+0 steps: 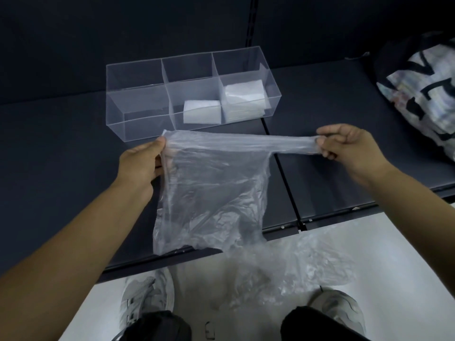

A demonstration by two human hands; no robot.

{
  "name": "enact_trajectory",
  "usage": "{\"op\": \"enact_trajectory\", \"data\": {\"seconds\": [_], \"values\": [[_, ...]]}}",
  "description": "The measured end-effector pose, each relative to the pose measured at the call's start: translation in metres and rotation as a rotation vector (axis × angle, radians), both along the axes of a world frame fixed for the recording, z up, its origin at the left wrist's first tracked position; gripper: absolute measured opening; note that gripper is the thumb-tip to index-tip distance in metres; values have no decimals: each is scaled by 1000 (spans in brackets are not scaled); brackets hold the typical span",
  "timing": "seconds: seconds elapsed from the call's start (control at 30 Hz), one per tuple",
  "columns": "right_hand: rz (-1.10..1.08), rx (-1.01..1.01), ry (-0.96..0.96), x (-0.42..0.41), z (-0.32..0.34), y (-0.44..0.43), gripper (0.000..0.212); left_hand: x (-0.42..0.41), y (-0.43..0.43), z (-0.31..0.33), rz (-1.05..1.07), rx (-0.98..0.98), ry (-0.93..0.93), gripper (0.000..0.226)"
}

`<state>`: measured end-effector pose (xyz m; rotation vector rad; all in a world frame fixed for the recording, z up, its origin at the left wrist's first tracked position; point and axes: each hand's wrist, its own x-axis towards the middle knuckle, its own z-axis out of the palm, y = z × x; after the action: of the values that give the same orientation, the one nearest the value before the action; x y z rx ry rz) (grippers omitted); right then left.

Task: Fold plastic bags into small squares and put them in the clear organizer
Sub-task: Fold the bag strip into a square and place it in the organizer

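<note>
**Clear bag stretched between two hands above the shelf**

A dark grey metal shelf fills most of the view, with a pale floor below its front edge. Over the front half of the shelf hangs the thin, see-through, crinkled plastic bag. It is unfolded, its top edge is pulled taut into a narrow band, and its body droops down past the shelf's front lip.

Just behind it on the shelf stands the clear rectangular organizer with three compartments. At the far right of the shelf lies a black-and-white patterned sack, well apart from the organizer. On the floor, a loose heap of clear plastic bags lies between a pair of grey sneakers.

The hands are well apart, each clamped on the bag. The left hand grips the upper left corner, and the right hand pinches the stretched, bunched end of the top band.

In the organizer, a stack of folded white squares sits in the right compartment and a single folded white square in the middle one.
</note>
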<state>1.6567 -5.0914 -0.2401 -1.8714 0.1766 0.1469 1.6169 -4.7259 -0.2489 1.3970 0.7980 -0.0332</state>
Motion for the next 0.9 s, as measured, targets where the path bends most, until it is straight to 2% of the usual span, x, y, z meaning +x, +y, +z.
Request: {"op": "enact_trajectory", "data": {"seconds": [0.13,0.2,0.33,0.37,0.43,0.47,0.53,0.6,0.63,0.77,0.9], "values": [[-235,37,-120,4,-3,11,21,5,-4,2,26,-87,7,12],[-267,30,-152,-5,-1,21,20,4,-3,4,8,-138,-8,24],[-124,-37,-53,-67,7,40,6,-13,11,7,-19,-139,-4,34],[-49,-51,1,-88,11,43,17,-21,14,5,-3,-91,17,32],[76,-98,109,-124,16,46,37,-46,15,1,22,82,5,27],[107,-153,148,-137,17,46,41,-61,14,-3,-1,249,-42,26],[144,-287,199,-155,15,46,36,-93,4,-9,-161,648,-182,27],[160,-365,208,-165,12,50,19,-116,-7,-17,-391,928,-270,35],[166,-397,189,-168,9,54,14,-121,-11,-20,-501,1009,-254,44],[59,-418,96,-165,-3,54,21,-124,-17,-32,-836,1314,-117,72],[-214,-343,126,-143,-8,28,23,-124,-16,-37,-891,1421,-75,65]]}}
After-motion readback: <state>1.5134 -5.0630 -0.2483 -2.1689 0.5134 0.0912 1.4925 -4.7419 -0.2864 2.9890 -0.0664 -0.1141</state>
